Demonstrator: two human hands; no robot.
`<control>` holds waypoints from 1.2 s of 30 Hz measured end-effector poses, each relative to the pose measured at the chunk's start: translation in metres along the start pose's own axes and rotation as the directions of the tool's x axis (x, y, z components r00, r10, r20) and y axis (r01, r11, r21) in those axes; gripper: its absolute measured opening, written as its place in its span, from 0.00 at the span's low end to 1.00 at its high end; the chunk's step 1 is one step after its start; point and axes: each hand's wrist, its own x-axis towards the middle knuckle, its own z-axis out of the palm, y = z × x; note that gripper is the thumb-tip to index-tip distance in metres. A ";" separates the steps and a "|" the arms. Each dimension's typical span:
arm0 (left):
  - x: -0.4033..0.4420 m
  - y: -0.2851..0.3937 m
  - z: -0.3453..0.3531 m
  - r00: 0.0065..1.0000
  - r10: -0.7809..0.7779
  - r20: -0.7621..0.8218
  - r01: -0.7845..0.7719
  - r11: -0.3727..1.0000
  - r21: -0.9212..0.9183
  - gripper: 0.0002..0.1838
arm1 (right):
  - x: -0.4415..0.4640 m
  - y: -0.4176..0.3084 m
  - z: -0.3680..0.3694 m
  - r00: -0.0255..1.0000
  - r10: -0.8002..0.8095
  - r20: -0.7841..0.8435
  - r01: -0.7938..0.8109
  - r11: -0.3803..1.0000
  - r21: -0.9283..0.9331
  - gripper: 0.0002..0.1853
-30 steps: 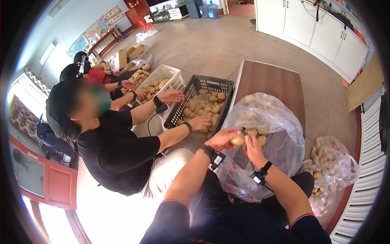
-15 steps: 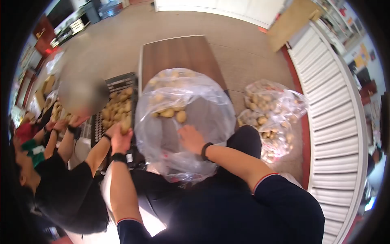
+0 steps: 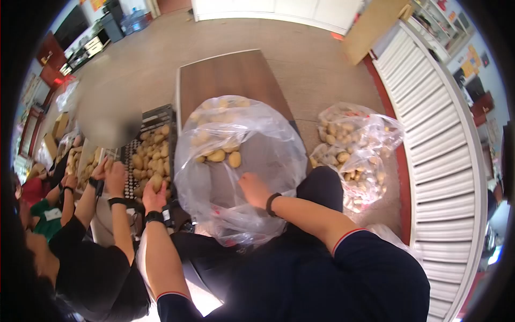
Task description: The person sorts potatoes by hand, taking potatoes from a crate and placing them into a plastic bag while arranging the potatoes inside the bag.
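Note:
My left hand [image 3: 155,200] is closed around a potato [image 3: 156,183] at the near right corner of a black crate [image 3: 173,145] full of potatoes. My right hand [image 3: 254,190], slightly blurred, is at the mouth of a large clear plastic bag [image 3: 287,147]. Its fingers are curled and look closed on the bag's thin film, though the fingertips are hard to make out. Several loose potatoes [image 3: 216,155] lie inside the bag toward its far side, some seen through the plastic.
The bag rests on a brown wooden tabletop [image 3: 225,75]. Filled potato bags [image 3: 348,145] lie on the floor at right, beside a white radiator [image 3: 434,150]. At left a co-worker's hands [image 3: 115,180] are near the crate, and another person sits beyond.
My left hand has lowered slightly, still with a potato. The co-worker's near hand has moved left, away from mine. My right hand stays at the bag.

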 end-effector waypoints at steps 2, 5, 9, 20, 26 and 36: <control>-0.013 0.013 -0.014 0.917 0.349 0.195 -0.381 0.617 0.689 0.27 | 0.001 0.001 -0.002 0.995 -0.095 0.018 0.096 0.992 -0.087 0.11; -0.031 0.046 0.003 0.942 0.286 0.178 -0.301 0.477 0.826 0.30 | -0.001 -0.003 -0.012 0.984 -0.170 -0.044 0.169 0.985 -0.022 0.11; -0.027 0.028 -0.003 0.935 0.313 0.164 -0.325 0.580 0.747 0.25 | -0.005 0.000 -0.011 0.982 -0.185 -0.027 0.186 0.982 0.016 0.20; -0.047 0.061 -0.009 0.934 0.085 0.346 -0.353 0.357 0.865 0.14 | -0.001 0.025 0.001 0.997 0.072 -0.020 -0.067 0.979 0.190 0.15; -0.062 0.100 0.030 0.888 -0.456 0.047 0.384 0.683 -0.621 0.19 | 0.015 0.008 -0.027 0.805 0.422 0.416 -0.577 0.400 0.712 0.17; -0.086 0.145 0.060 0.843 -0.382 0.380 0.472 0.863 -0.179 0.22 | 0.061 -0.075 -0.057 0.903 0.108 0.416 -0.424 0.384 0.820 0.16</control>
